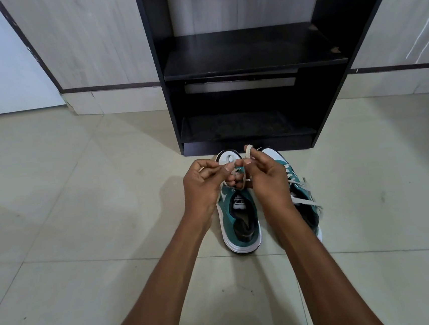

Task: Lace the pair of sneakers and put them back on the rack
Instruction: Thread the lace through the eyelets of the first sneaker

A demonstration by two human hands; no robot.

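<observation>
Both hands work over the left sneaker (240,220) on the floor (81,201), just before the rack (244,52): our left hand (202,182) pinches one strand of the lace (232,172), our right hand (264,173) has a loop wound round a raised finger. If either pinch slackens, we judge the knot falls loose. The right sneaker's (303,193) laces trail free and could snag when lifted.

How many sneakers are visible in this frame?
2. The left sneaker sits on the floor under both hands; the right sneaker is beside it, partly hidden by the right forearm. The rack shelves show none.
</observation>
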